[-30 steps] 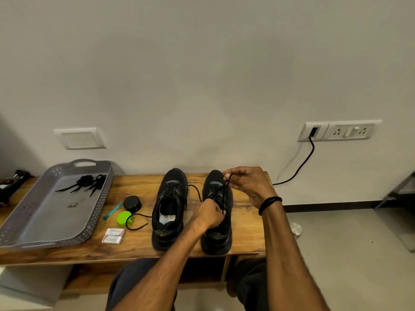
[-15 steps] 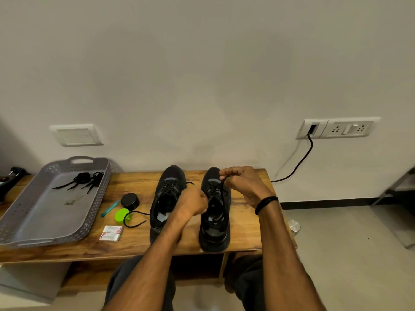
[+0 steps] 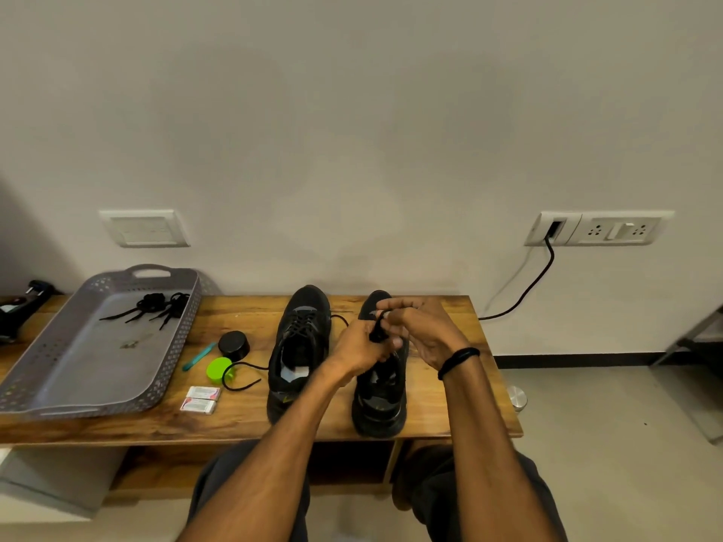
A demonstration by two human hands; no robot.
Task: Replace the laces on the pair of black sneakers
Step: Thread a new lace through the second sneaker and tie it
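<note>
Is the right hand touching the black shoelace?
Touching. The head view shows the right hand pinching the black shoelace above the sneaker, with the left hand gripping it too.

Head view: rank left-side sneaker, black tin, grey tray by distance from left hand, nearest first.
1. Left-side sneaker, right beside the left hand.
2. Black tin, further left on the bench.
3. Grey tray, at the bench's left end.

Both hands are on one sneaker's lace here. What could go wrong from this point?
1. The left hand and right hand pinch the lace above the sneaker, which nothing pins down; a hard pull could tip it.
2. A loose lace curls by the green lid beside the other sneaker; the left forearm nearby could snag it and shift the lid.
</note>
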